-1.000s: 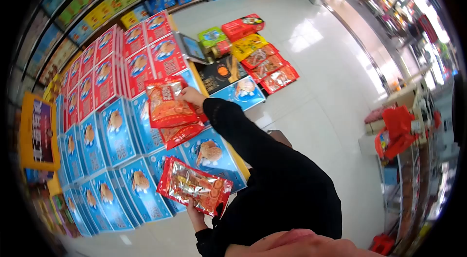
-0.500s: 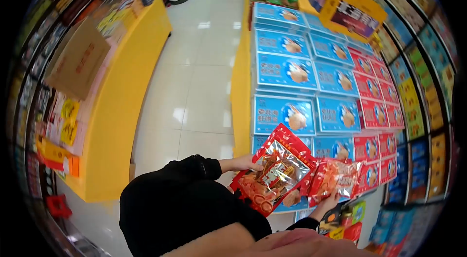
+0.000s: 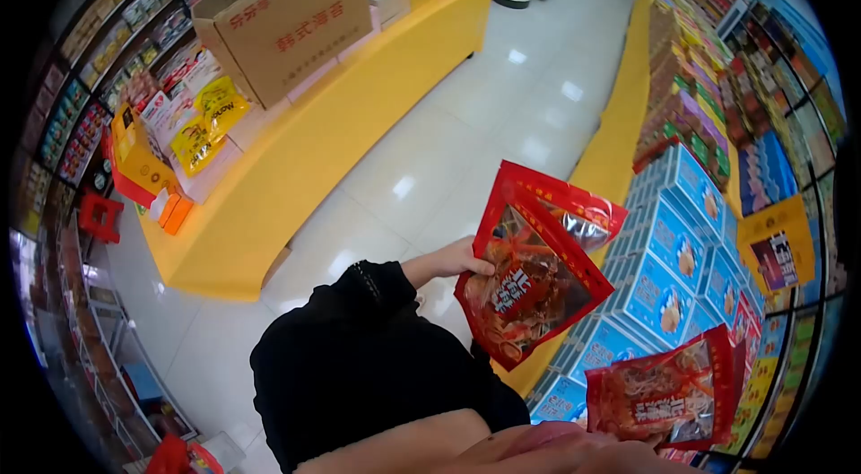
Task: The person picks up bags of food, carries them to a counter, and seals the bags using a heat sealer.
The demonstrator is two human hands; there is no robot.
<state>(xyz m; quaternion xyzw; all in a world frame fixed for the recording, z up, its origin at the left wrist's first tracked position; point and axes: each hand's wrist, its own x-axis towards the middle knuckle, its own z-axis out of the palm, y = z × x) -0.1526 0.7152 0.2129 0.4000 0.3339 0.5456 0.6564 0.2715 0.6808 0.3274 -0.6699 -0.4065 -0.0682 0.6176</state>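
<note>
My left hand [image 3: 462, 256], in a black sleeve, grips the left edge of a red snack bag [image 3: 529, 286] with a clear window showing reddish-brown food. A second red bag [image 3: 587, 209] sticks out behind its upper right side. At lower right another red snack bag [image 3: 659, 393] is held up, tilted, with a red edge behind it. My right hand is at the lower end of this bag, almost wholly hidden by the bag and the chin in front. The two groups of bags are apart.
Stacked blue boxes [image 3: 659, 299] stand close on the right, with a yellow sign [image 3: 776, 245] beyond. Across the tiled aisle [image 3: 404, 169] runs a yellow-covered table [image 3: 332, 133] with a large open carton [image 3: 282, 21] and yellow packets [image 3: 208, 126]. Shelves line both sides.
The view has swung, bringing the carton and left table further in. My hands have drawn apart: the left bags have risen and fanned out, while the right bag has moved right and lower.
</note>
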